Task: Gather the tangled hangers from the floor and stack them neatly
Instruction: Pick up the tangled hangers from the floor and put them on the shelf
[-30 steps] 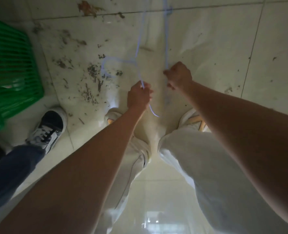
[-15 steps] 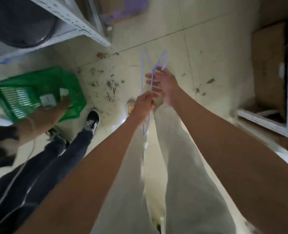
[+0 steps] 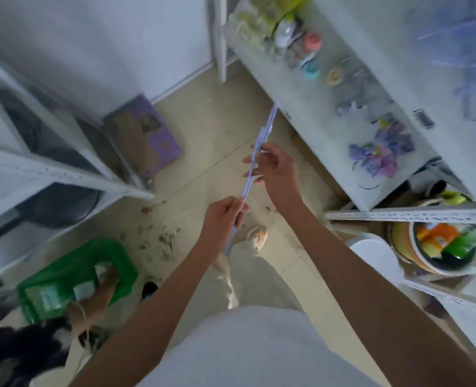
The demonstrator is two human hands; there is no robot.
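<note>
Thin light-blue hangers, seen edge-on as one narrow strip, are held up in front of me above the tiled floor. My left hand grips their lower part with curled fingers. My right hand holds them higher up, fingers spread and loosely pinching the strip. The top end of the hangers points toward the white shelf. How many hangers are in the bundle cannot be told.
A white shelf unit with small items stands at right, another rack at left. A green basket sits on the floor at lower left, with another person's hand in it. Debris dots the tiles.
I have stood up and the view has risen from the floor to the shelves. The hangers came up with both hands and now stand edge-on; my right hand has shifted higher along them.
</note>
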